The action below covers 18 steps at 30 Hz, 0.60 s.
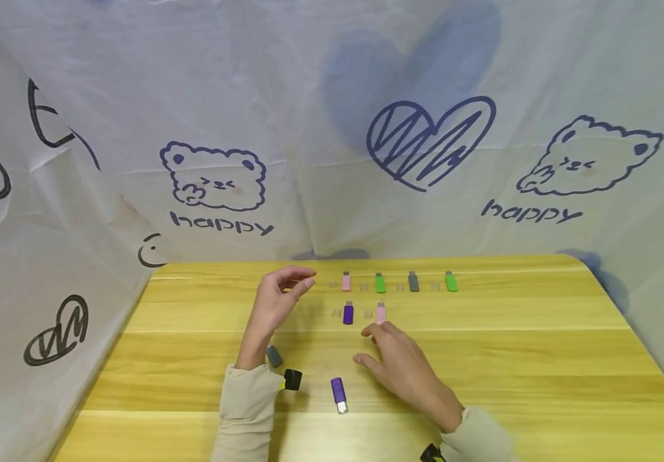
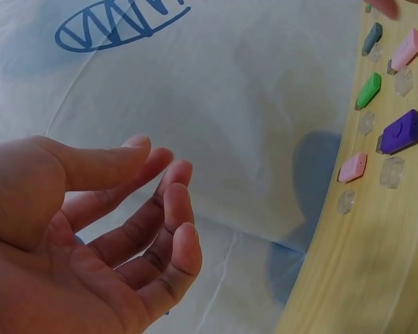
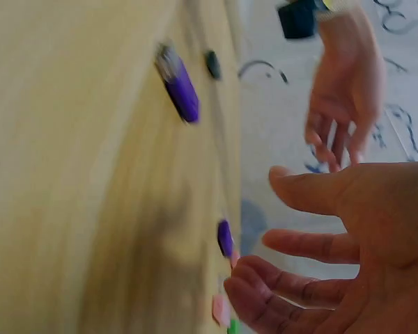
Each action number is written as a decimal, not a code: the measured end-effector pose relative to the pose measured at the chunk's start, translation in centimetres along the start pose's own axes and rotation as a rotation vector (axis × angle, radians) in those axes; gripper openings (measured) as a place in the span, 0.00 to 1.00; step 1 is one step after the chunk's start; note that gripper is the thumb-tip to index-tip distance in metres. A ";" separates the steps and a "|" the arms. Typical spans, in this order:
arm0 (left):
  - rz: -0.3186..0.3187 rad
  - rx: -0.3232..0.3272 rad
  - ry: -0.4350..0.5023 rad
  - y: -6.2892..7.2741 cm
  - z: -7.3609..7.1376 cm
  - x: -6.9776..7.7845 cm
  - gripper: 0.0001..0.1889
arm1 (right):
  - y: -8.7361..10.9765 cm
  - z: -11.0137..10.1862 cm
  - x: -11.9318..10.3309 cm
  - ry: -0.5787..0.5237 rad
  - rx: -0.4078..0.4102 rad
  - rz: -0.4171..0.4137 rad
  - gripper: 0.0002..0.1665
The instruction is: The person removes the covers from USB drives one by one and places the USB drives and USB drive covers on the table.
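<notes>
My left hand (image 1: 278,298) hovers left of the rows of USB sticks, its fingers loosely bent and nothing between them. Below the near row, my right hand (image 1: 403,366) reaches over the table with relaxed fingers and holds nothing. Its fingertips are close to a pink USB stick (image 1: 380,312). Beside that lies a purple USB stick (image 1: 348,313) in the same row. Nearer to me lie another purple USB stick (image 1: 339,394), its clear cap on the metal plug, and a grey USB stick (image 1: 274,356) partly hidden by my left wrist.
The far row holds a pink stick (image 1: 346,282), a green stick (image 1: 380,283), a grey stick (image 1: 414,282) and a second green stick (image 1: 451,281). Small clear caps (image 1: 336,313) lie beside the sticks. A white printed cloth (image 1: 320,212) hangs behind the wooden table (image 1: 539,359).
</notes>
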<state>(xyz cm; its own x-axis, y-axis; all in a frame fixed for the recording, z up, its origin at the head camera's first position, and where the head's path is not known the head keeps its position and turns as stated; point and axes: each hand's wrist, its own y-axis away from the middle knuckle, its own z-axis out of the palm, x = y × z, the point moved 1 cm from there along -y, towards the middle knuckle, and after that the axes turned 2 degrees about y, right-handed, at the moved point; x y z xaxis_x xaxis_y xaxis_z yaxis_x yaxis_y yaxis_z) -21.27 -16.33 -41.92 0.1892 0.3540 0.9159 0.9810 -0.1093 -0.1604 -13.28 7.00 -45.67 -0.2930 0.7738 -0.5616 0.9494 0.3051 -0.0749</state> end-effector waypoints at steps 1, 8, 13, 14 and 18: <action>-0.001 0.000 0.000 0.0 0.0 0.0 0.11 | 0.2 0.3 -0.3 0.010 -0.014 -0.015 0.23; -0.003 -0.001 0.015 0.1 -0.3 0.0 0.10 | 1.2 2.3 -2.2 0.062 -0.102 -0.095 0.28; -0.015 -0.004 0.037 0.1 -0.4 0.0 0.11 | 1.7 3.5 -3.3 0.090 -0.137 -0.109 0.30; -0.018 -0.005 0.040 0.1 -0.4 0.0 0.11 | 1.7 3.7 -3.4 0.092 -0.139 -0.109 0.30; -0.028 -0.008 0.050 0.2 -0.5 -0.1 0.11 | 1.7 4.3 -4.1 0.119 -0.140 -0.114 0.27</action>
<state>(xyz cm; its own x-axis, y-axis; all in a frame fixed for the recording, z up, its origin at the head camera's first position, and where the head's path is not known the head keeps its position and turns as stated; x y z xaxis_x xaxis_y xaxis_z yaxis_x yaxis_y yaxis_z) -21.15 -16.88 -41.83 0.1590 0.3103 0.9372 0.9855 -0.1074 -0.1316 -9.96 2.01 -47.01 -0.4164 0.7876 -0.4543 0.8870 0.4617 -0.0125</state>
